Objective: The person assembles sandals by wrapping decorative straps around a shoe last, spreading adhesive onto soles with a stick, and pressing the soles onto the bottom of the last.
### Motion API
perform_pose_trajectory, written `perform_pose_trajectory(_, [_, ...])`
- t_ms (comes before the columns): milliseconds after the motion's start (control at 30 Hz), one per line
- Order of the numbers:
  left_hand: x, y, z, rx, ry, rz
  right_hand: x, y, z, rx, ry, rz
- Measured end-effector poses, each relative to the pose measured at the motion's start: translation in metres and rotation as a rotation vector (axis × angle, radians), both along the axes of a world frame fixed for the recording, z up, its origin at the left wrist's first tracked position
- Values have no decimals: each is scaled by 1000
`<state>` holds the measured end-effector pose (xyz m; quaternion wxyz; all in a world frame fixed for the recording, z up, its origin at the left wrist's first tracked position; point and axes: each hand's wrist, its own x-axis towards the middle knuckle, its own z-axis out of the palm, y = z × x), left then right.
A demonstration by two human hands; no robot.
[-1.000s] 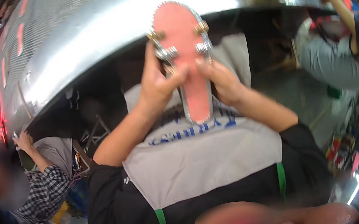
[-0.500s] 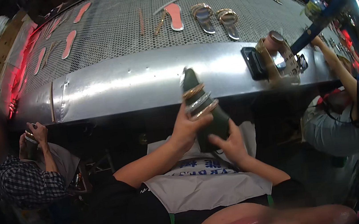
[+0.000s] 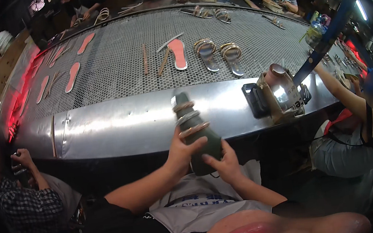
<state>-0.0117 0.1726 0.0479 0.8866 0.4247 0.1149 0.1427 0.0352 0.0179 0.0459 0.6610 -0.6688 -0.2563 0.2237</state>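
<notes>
At the left, one co-worker in a checked shirt (image 3: pixel 27 206) sits at the near side of the worktop (image 3: pixel 115 69). One thin wooden strip (image 3: pixel 53 136) lies across its metal edge. On the mesh to the left, three pink soles (image 3: pixel 72 77) stand out clearly; the pieces beside them are too bunched to count. Toward the middle lie one more pink sole (image 3: pixel 179 54), one pale strip (image 3: pixel 170 42) and two brownish strips (image 3: pixel 145 59). Just right of these, two strapped sandals (image 3: pixel 207 54) lie side by side, with two more sandals (image 3: pixel 222 15) at the far edge. At the near right are one black case (image 3: pixel 255 100) and, beside it, one carton (image 3: pixel 277 100); beyond the worktop's right end is one co-worker in grey (image 3: pixel 347 152).

In front of the metal edge, near the middle, one dark green foot-shaped form (image 3: pixel 205 137) is held tilted, its narrow end away from the wearer. Three bands cross it, one silvery (image 3: pixel 188 117) between two gold-toned. The left hand (image 3: pixel 184 151) closes on its left side, thumb over the face just below the nearest band. The right hand (image 3: pixel 224 160) grips the lower right side, thumb on the face, open only to the form's thickness.
</notes>
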Motion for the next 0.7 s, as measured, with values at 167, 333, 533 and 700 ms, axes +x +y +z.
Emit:
perform_pose_trajectory(167, [2,81,15,-147,87,70,-14,12,-4,-15,-4,104])
perform_pose_trajectory(333, [40,223,18,-186,242,480,-9,-51,13,19,236,1])
perform_pose_trajectory(533, [72,168,-18,1229,97,784,8,-78,28,-272,-409,-316])
perform_pose_trajectory(700, [199,109,-13,1634,53,458,27,-72,35,-401,-807,-400])
